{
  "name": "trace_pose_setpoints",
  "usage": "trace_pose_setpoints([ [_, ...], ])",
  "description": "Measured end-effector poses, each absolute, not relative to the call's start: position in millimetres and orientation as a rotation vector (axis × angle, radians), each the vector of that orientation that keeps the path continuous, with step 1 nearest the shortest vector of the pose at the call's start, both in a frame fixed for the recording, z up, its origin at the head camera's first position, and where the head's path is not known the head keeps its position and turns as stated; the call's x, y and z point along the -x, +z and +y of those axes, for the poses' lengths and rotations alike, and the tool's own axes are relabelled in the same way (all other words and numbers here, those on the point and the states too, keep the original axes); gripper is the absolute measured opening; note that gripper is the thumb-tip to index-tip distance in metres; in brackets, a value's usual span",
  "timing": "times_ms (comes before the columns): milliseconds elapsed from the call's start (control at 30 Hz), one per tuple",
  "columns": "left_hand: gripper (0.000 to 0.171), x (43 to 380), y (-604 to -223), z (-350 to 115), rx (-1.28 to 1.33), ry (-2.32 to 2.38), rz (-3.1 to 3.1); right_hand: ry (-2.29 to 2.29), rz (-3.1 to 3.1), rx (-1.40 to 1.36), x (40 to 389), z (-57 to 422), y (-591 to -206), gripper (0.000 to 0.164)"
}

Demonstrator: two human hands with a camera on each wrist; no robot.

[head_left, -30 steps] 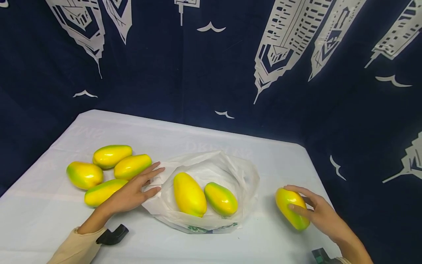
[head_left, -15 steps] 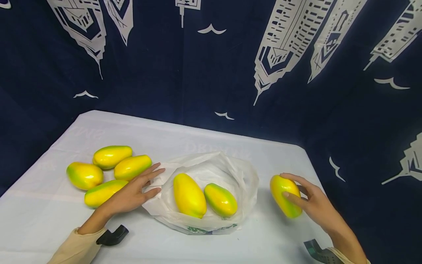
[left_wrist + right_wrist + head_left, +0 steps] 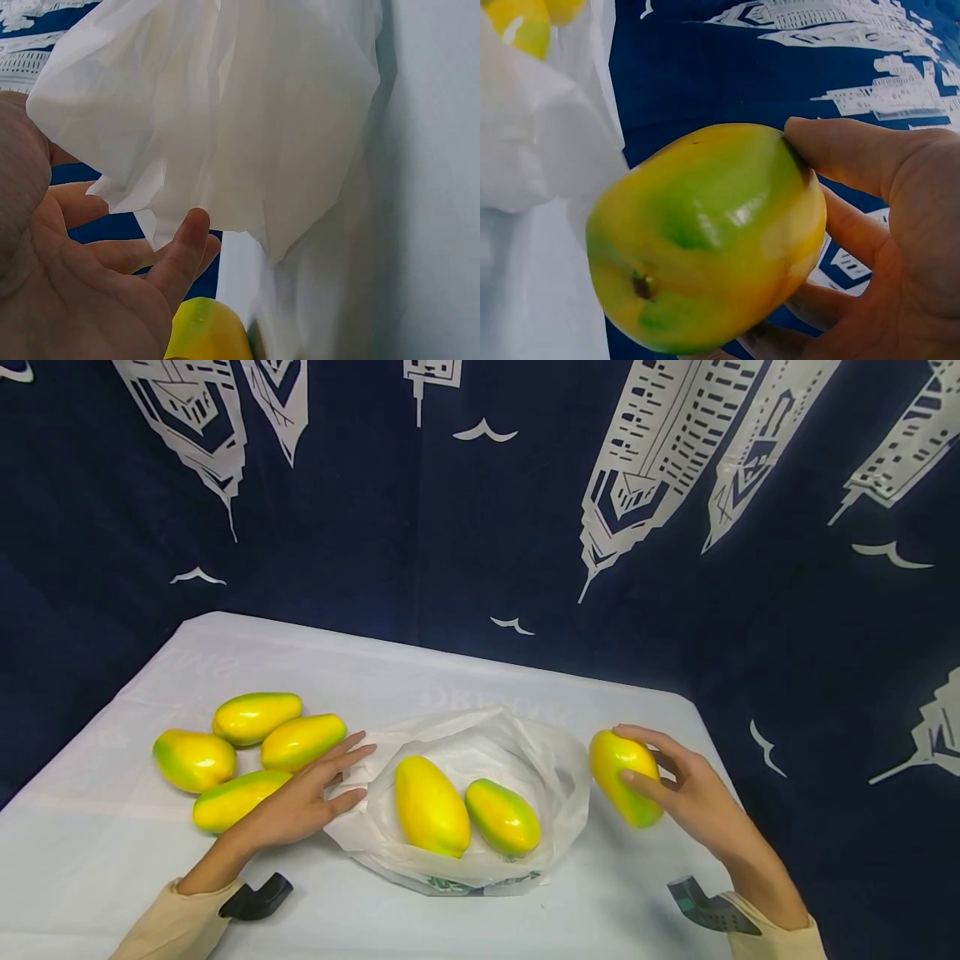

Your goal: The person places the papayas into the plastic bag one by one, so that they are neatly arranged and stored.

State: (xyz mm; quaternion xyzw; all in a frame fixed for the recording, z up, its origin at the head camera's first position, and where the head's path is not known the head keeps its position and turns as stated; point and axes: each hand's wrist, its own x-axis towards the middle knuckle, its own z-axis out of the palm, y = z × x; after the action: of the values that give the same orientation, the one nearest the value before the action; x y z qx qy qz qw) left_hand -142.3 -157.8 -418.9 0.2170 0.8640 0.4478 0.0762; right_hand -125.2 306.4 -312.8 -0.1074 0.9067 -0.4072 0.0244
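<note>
1. We see the right hand (image 3: 688, 793) with thumb and fingers clamped on a glossy, oval, yellow-and-green mango (image 3: 611, 768), the thumb across its near side.
2. Just left of those fingertips is the rim of a crumpled, translucent white plastic bag (image 3: 558, 760); we cannot tell whether the held fruit touches it.
3. We see the left hand (image 3: 311, 797) at the bag's other edge, its fingers straight and spread apart, the thumb parted from them.
4. Between the two hands' fingers, inside the bag, we find a large, plump, mostly yellow mango (image 3: 431, 807) and, nearer the right fingers, a smaller green-topped yellow mango (image 3: 502, 817).
5. Left of the left fingers, four shiny yellow-green mangoes (image 3: 300, 742) lie clustered on a white-covered table (image 3: 600, 927).
6. Beyond all the fingertips we see a navy cloth backdrop (image 3: 420, 535) with white building prints.
</note>
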Motion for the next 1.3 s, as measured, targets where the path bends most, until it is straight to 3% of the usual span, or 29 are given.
trace_pose_setpoints([
  [633, 0.06, 142, -418, -158, -0.662, 1.311, 2.618, -1.252, 2.756, 0.557, 150, 255, -302, 0.049],
  [1300, 0.06, 143, -419, -157, -0.678, 1.328, 2.599, -1.056, 2.651, 0.731, 186, 213, -346, 0.047],
])
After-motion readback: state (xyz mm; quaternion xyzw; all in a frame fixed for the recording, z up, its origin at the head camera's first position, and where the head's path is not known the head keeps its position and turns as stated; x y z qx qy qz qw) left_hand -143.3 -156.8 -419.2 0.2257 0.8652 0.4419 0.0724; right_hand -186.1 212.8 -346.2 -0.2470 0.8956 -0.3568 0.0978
